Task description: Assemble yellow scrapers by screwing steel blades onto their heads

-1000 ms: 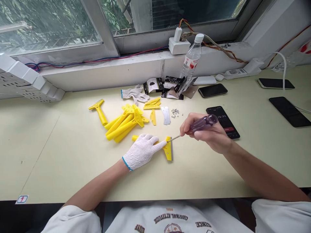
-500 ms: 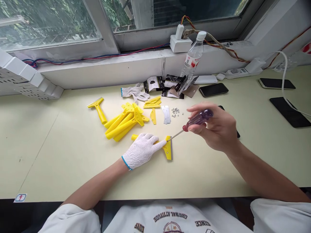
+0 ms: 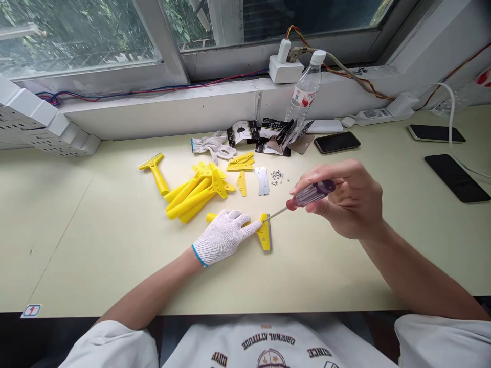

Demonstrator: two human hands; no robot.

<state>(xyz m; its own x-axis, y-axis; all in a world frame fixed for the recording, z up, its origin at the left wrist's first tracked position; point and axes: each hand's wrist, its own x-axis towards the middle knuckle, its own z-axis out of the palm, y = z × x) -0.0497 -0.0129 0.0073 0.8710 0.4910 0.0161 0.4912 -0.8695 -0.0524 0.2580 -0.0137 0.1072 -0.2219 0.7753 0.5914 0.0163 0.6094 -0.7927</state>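
In a white knit glove, my left hand (image 3: 227,235) presses a yellow scraper (image 3: 264,236) down on the table, its fingers closed round the handle. A metal blade edge shows along the right side of the scraper head. My bare right hand (image 3: 347,199) grips a screwdriver (image 3: 312,193) with a clear purple and red handle. The screwdriver's tip meets the upper part of the scraper head, close to my left fingertips. Small screws (image 3: 276,176) lie scattered beyond, beside flat metal blades (image 3: 262,181) and a yellow cover piece (image 3: 241,183).
Yellow scraper handles (image 3: 195,197) are piled left of centre, with a bladed scraper (image 3: 156,174) beyond them. A spare glove (image 3: 214,146), black packaging cards (image 3: 274,135) and a plastic bottle (image 3: 306,87) stand at the back. Phones (image 3: 337,142) lie to the right.
My right hand's fingers have shifted and turned around the screwdriver handle, which sits slightly lower now. The tip stays at the scraper head; my left hand holds its place.
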